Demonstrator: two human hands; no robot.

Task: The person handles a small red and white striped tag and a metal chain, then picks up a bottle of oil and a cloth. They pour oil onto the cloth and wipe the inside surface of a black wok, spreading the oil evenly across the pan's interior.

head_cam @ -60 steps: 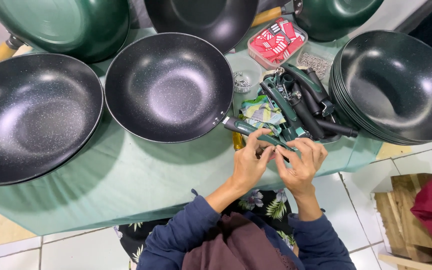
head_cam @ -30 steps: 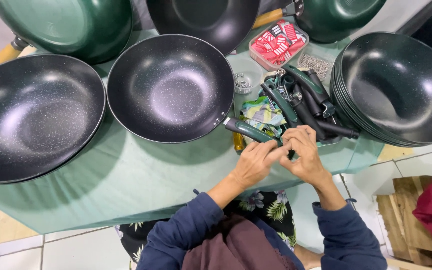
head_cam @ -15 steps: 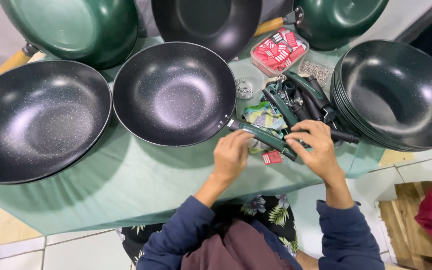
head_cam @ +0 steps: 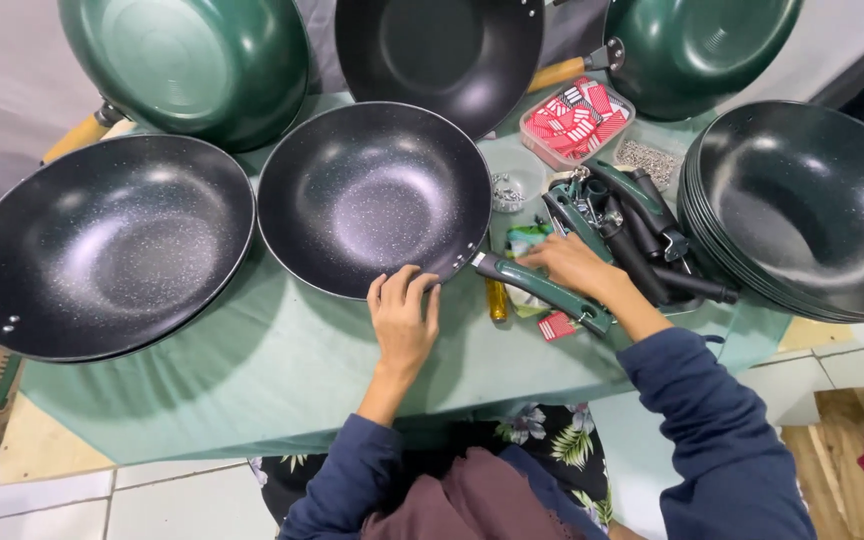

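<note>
Fingers (head_cam: 407, 285) of left hand (head_cam: 402, 325) on wok (head_cam: 374, 198) rim, right hand (head_cam: 574, 268) beside handle (head_cam: 542, 290)

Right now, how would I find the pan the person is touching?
Look at the green tablecloth covered in dark pans. The speckled wok in the middle, under the left hand, is the one. Unlike its neighbours, it has a green handle attached.

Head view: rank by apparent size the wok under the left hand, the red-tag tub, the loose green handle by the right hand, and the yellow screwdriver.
1. Wok under the left hand
2. Green handle by the right hand
3. Red-tag tub, close to the handle, so unsure
4. Yellow screwdriver, partly hidden
</note>
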